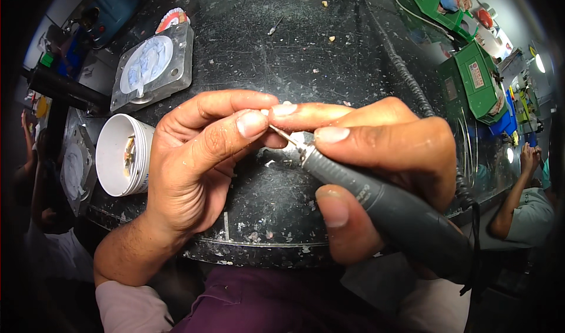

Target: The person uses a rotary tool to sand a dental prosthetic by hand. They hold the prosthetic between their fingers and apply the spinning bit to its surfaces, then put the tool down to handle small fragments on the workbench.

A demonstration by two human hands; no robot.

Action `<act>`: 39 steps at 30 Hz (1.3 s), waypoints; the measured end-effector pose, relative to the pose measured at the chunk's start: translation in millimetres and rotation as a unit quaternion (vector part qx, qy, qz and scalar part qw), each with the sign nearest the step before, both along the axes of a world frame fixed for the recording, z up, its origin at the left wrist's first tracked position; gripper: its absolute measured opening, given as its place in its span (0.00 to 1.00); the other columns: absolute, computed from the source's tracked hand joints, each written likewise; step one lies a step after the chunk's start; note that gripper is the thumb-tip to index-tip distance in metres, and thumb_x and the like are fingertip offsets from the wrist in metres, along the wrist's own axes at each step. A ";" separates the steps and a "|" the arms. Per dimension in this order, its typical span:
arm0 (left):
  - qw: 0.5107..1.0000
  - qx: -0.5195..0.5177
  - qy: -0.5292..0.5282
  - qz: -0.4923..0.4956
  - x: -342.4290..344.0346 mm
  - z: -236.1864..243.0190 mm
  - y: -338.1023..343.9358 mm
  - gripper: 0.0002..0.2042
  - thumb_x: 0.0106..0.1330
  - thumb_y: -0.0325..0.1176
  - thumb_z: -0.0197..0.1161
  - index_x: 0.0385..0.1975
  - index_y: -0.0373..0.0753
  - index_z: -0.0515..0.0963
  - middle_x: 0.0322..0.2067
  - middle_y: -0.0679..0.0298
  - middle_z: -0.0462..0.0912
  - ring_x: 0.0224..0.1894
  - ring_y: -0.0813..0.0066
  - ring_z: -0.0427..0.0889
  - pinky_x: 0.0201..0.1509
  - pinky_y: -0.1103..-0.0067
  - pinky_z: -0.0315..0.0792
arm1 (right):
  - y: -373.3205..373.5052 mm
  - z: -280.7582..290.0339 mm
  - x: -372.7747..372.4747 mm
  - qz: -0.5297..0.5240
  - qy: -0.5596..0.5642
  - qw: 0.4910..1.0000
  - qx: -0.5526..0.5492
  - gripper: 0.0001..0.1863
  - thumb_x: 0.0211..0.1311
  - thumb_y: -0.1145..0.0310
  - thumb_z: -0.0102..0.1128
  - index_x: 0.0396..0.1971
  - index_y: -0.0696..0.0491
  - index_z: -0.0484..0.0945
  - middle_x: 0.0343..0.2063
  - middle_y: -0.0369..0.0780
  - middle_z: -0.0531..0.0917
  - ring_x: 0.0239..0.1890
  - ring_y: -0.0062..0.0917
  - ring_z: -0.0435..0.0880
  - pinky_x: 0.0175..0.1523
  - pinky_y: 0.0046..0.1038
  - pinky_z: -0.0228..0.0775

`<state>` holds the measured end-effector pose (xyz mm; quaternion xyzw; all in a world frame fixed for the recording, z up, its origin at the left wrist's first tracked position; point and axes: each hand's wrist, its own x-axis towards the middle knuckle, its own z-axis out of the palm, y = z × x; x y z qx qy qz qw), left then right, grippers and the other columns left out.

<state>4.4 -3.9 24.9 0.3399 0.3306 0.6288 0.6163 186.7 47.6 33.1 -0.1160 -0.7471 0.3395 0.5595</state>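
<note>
My right hand (pixel 406 145) is closed around a dark grey rotary handpiece (pixel 406 215), a dental lab tool with a coiled cord. Its thin pointed bur (pixel 283 134) reaches toward the fingertips of my left hand (pixel 191 150). The left thumb and index finger are pinched together over the bench. A small whitish piece (pixel 265 112) peeks out between them, mostly covered, so its kind is unclear. The right index fingertip touches or nearly touches the left fingertips.
Left of my hands stands a white plastic cup (pixel 112 156) with small pieces inside. Beyond it lie a metal flask half (pixel 183 68) with a bluish-white mould and a pink-and-white dental model (pixel 172 20). Green bins (pixel 471 80) stand at right, near the coiled cord (pixel 403 68). Other people sit at both sides.
</note>
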 end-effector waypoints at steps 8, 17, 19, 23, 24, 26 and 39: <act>0.997 -0.053 0.020 0.049 1.0 15.8 -3.5 0.13 0.66 0.30 0.58 0.46 0.27 0.76 0.30 0.58 0.82 0.31 0.75 0.82 0.41 0.82 0.79 | -10.1 12.5 5.9 0.023 -0.095 0.992 -0.082 0.16 0.67 0.64 0.60 0.43 0.60 0.68 0.35 0.51 0.80 0.48 0.38 0.83 0.56 0.37 0.76; 0.997 -0.072 -0.004 0.028 1.5 17.8 -4.3 0.12 0.66 0.31 0.58 0.45 0.29 0.76 0.31 0.56 0.82 0.30 0.73 0.82 0.39 0.79 0.78 | -20.3 6.7 -2.6 0.028 -0.036 0.986 -0.158 0.16 0.68 0.65 0.59 0.45 0.59 0.67 0.39 0.53 0.79 0.48 0.38 0.83 0.57 0.36 0.76; 0.997 -0.074 -0.008 0.026 1.8 17.2 -3.4 0.12 0.66 0.31 0.59 0.44 0.29 0.76 0.31 0.56 0.82 0.30 0.72 0.82 0.39 0.79 0.78 | -18.2 3.0 -2.5 0.029 -0.037 0.989 -0.142 0.16 0.68 0.66 0.59 0.46 0.59 0.67 0.40 0.54 0.79 0.47 0.38 0.83 0.57 0.36 0.76; 0.996 -0.081 -0.015 0.030 2.4 18.0 -4.7 0.12 0.65 0.30 0.59 0.45 0.30 0.76 0.30 0.58 0.82 0.30 0.72 0.81 0.39 0.79 0.77 | -13.4 -0.6 -1.4 0.041 -0.036 0.993 -0.105 0.15 0.68 0.67 0.58 0.46 0.59 0.67 0.41 0.55 0.79 0.47 0.37 0.83 0.56 0.35 0.76; 0.996 -0.081 -0.015 0.033 2.6 18.1 -5.0 0.12 0.65 0.31 0.59 0.45 0.30 0.76 0.30 0.58 0.82 0.30 0.73 0.81 0.39 0.79 0.77 | -12.4 -1.0 -0.8 0.048 -0.040 0.994 -0.094 0.14 0.69 0.68 0.58 0.46 0.59 0.67 0.42 0.55 0.79 0.47 0.37 0.83 0.56 0.34 0.76; 0.996 -0.077 -0.014 0.033 3.2 17.7 -5.2 0.12 0.65 0.30 0.59 0.44 0.30 0.76 0.30 0.58 0.81 0.29 0.73 0.81 0.39 0.79 0.77 | -17.1 0.1 -2.7 0.040 -0.034 0.993 -0.109 0.14 0.68 0.68 0.58 0.46 0.59 0.67 0.42 0.55 0.79 0.47 0.36 0.83 0.56 0.34 0.76; 0.997 -0.068 -0.012 0.023 2.5 15.8 -5.3 0.12 0.65 0.30 0.59 0.45 0.31 0.75 0.30 0.57 0.81 0.29 0.72 0.81 0.37 0.78 0.79 | -16.0 13.2 6.1 0.041 -0.088 0.985 -0.141 0.14 0.67 0.70 0.59 0.47 0.59 0.68 0.43 0.55 0.80 0.46 0.35 0.84 0.55 0.33 0.78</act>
